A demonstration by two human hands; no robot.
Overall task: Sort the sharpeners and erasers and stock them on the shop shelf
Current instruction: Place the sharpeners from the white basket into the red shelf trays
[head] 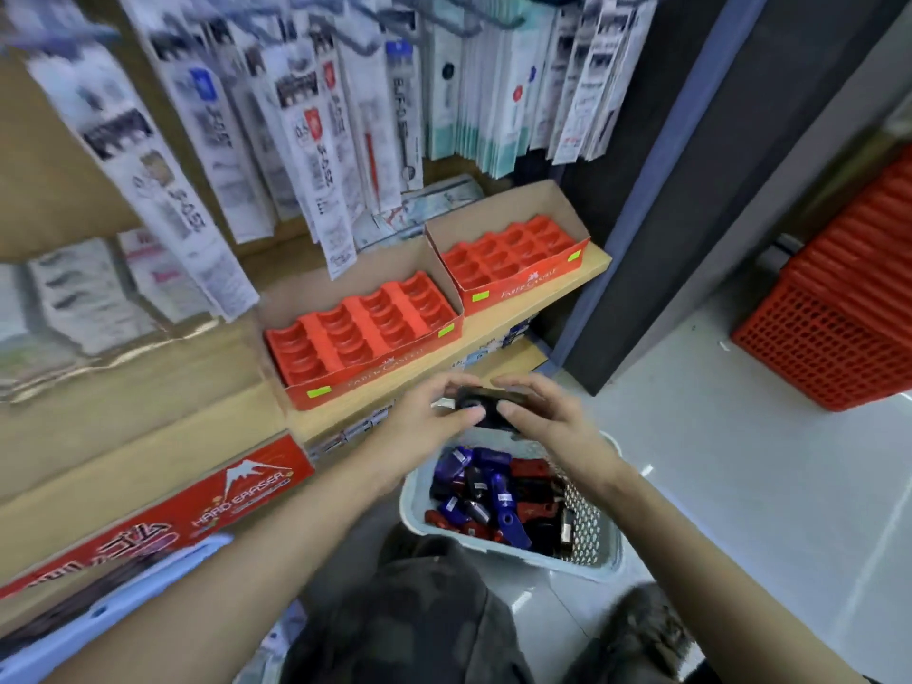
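A pale basket (604, 535) on the floor holds several blue, red and black sharpeners (493, 496). Above it both hands hold one black sharpener (486, 404): my left hand (424, 417) pinches its left end, my right hand (548, 417) grips its right end. On the wooden shelf (493, 333) stand two red display trays with empty slots, one at centre (365, 333) and one further right (513, 254). A red eraser box (163, 510) sits at lower left.
Packaged pens and refills (316, 130) hang on hooks above the shelf. A stack of red crates (839, 328) stands on the grey floor at right. A dark pillar (656, 190) borders the shelf's right end. My knees show at the bottom.
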